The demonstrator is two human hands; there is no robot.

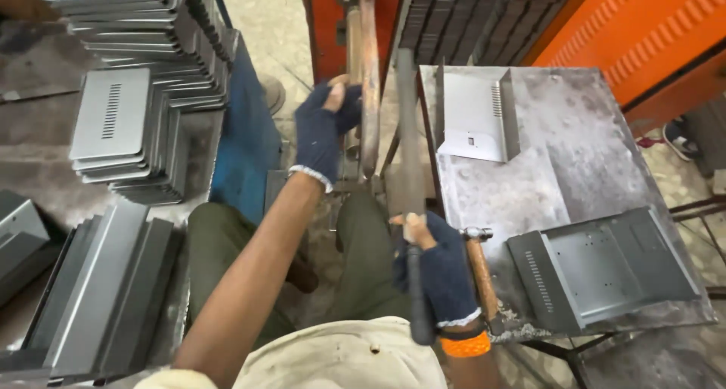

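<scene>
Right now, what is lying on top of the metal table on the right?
On the table lie a bent sheet-metal cover, a flat perforated panel and a hammer beside the right hand. Whatever is beneath the panel is hidden.

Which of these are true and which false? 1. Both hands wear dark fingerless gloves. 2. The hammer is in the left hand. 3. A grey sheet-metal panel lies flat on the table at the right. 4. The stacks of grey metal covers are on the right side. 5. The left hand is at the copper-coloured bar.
1. True: the left hand and the right hand both wear dark gloves with bare fingertips.
2. False: the hammer lies on the table beside the right hand, which grips a dark handle.
3. True: the panel lies flat there.
4. False: the stacked covers are on the left.
5. True: it touches the copper-coloured bar.
</scene>
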